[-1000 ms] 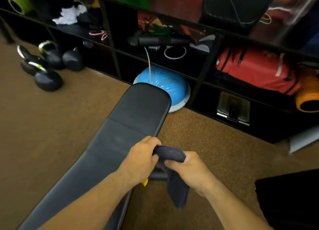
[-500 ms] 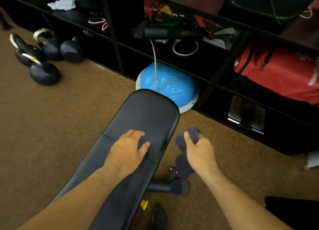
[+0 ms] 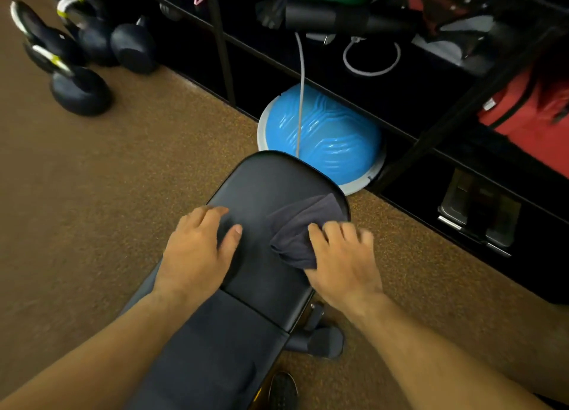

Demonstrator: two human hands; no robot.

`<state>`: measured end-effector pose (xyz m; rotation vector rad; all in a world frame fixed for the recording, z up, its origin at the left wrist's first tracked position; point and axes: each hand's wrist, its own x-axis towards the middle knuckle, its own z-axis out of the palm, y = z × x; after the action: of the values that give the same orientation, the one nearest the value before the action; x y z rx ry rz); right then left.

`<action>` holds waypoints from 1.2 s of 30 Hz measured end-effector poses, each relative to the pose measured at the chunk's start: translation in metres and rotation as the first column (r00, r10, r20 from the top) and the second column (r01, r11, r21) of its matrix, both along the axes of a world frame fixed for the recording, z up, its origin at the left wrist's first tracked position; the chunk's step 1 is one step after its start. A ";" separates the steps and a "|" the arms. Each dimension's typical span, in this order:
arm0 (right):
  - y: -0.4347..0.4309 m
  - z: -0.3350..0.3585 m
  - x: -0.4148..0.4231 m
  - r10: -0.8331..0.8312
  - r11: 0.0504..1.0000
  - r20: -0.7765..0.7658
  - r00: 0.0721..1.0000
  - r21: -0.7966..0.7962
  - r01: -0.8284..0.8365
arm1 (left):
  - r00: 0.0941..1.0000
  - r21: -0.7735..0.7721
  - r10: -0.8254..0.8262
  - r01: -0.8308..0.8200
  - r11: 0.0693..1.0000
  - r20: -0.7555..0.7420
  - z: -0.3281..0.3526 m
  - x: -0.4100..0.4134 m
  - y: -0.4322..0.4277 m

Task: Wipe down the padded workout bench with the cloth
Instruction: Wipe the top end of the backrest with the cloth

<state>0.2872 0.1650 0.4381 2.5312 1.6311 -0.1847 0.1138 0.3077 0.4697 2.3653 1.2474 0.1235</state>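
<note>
The padded bench [image 3: 271, 181] runs from the bottom edge of the view up toward 12 o'clock, and its rounded end section lies in the middle of the picture. The left hand [image 3: 197, 252] rests palm down on the 9 o'clock side of that end pad. Its grip is wide, with the fingers spread and holding nothing. The right hand [image 3: 341, 255] lies at the 3 o'clock edge of the pad. Its grip is also wide, and the slightly blurred fingers are laid over the dark cloth [image 3: 303, 228], pressing it onto the padding. The cloth is bunched and spreads from under that hand toward 11 o'clock, staying on the pad near its right rim.

Just past the bench end at 12 o'clock, a blue balance dome [image 3: 332, 138] sits on the brown floor [image 3: 123, 178] and reaches partly under a black shelf rack [image 3: 221, 40]. A white cord [image 3: 301, 86] hangs down across the dome. Several kettlebells [image 3: 80, 89] stand at 10 o'clock, well apart from the bench. A red bag [image 3: 529, 114] lies in the rack at 2 o'clock. The toe of a dark shoe [image 3: 283, 391] shows at 6 o'clock, beside the bench.
</note>
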 end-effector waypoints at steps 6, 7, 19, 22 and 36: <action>0.028 -0.024 0.002 -0.021 0.999 -0.191 0.981 -0.036 0.014 | 0.997 -0.088 0.037 -0.043 0.995 -0.069 -0.021 -0.011 0.007; 0.028 -0.026 -0.006 -0.078 0.997 -0.205 0.976 -0.003 0.079 | 0.996 -0.117 0.055 -0.063 0.991 -0.072 -0.024 -0.011 0.007; 0.040 -0.033 -0.038 -0.265 0.957 -0.207 0.942 0.066 0.283 | 0.992 -0.152 0.016 -0.035 0.988 -0.124 -0.028 0.011 0.027; 0.074 -0.024 -0.010 -0.318 0.941 -0.172 0.932 0.065 0.333 | 0.990 -0.137 0.006 -0.025 0.990 -0.140 -0.028 0.011 0.030; 0.053 -0.028 -0.022 -0.185 0.981 -0.151 0.971 0.031 0.192 | 0.963 -0.124 -0.047 0.014 0.992 -0.265 -0.014 0.022 0.043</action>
<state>0.2649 0.2176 0.4105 2.7676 1.4537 -0.3651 0.1354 0.3509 0.4556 2.3504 1.2975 -0.2843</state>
